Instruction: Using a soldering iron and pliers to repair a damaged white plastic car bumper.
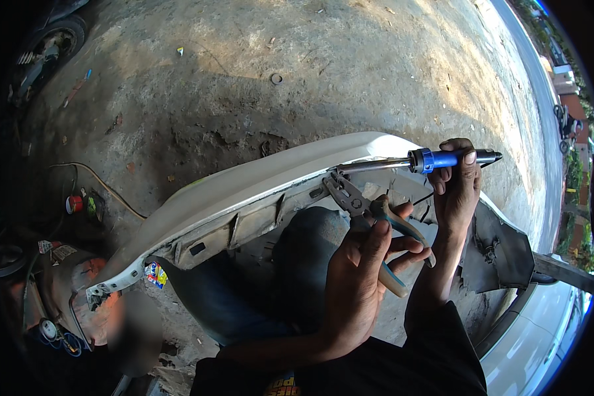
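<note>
A pale car bumper (264, 165) lies across my knees, its ribbed inner edge facing me. My left hand (363, 270) is wrapped round a pair of pliers (353, 201) with blue-grey handles, the jaws pointing at the bumper's edge. From the right, my right hand (461, 188) grips a soldering iron (445, 160) by its blue handle. Its metal shaft lies almost level, and the tip meets or nearly meets the plier jaws at the bumper edge; I cannot tell if they touch. Whatever small piece may sit in the jaws is too small to make out.
At lower left stand a rusty orange tank (89, 290) and a pressure gauge (48, 329). A cable (105, 185) runs over the dirt ground (198, 86). A motorcycle wheel (63, 36) is at upper left, a white car (534, 330) at lower right.
</note>
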Demonstrator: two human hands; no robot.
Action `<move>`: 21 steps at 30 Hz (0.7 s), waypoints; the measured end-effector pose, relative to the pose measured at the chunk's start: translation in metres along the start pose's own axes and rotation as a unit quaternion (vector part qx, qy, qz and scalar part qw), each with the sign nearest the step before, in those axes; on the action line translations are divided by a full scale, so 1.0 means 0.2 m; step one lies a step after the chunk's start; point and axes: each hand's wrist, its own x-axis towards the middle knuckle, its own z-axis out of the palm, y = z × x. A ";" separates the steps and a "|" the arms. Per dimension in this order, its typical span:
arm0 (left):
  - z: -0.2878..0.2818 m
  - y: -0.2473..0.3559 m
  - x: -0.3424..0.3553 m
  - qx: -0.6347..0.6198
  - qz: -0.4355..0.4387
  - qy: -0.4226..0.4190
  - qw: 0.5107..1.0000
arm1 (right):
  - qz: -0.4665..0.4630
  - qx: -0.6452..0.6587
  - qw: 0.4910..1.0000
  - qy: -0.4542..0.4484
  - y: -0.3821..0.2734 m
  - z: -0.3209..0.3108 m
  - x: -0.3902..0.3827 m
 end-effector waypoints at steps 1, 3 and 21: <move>0.00 0.00 0.00 0.000 0.000 0.000 1.000 | 0.002 0.003 1.000 0.001 0.00 0.00 0.00; 0.00 0.00 0.00 0.003 -0.001 0.002 1.000 | 0.003 0.003 1.000 0.001 0.00 0.00 0.00; 0.00 0.00 0.00 0.011 0.002 0.006 1.000 | -0.022 -0.104 0.993 0.046 -0.05 0.05 -0.03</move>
